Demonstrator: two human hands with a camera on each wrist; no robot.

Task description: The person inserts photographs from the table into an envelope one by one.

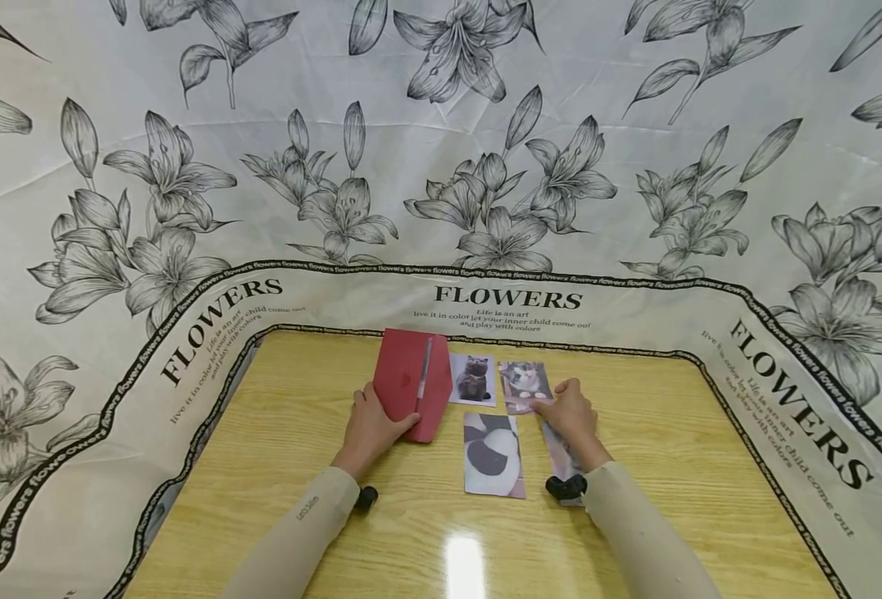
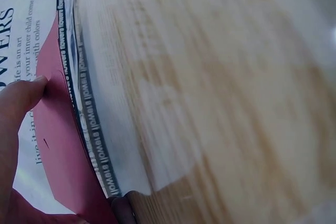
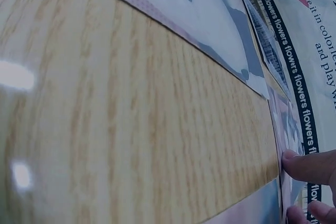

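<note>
My left hand [image 1: 374, 424] grips a red envelope [image 1: 398, 378] near its lower end, with the thumb across its front. The envelope's flap is open, and a pale strip shows along its mouth. With thumb and fingers, my right hand [image 1: 572, 416] pinches the near right corner of a photo of a grey-and-white cat [image 1: 523, 384]. Left of that lies a photo of a dark cat [image 1: 474, 379]. A black-and-white photo [image 1: 492, 457] lies in front of these. Another photo [image 1: 557, 449] is partly hidden under my right hand and wrist.
The photos lie on a yellow wood-grain table [image 1: 411, 524]. A white cloth with flower drawings [image 1: 508, 308] rises behind the table and along both sides. Black wrist cameras [image 1: 565, 488] are worn on both wrists.
</note>
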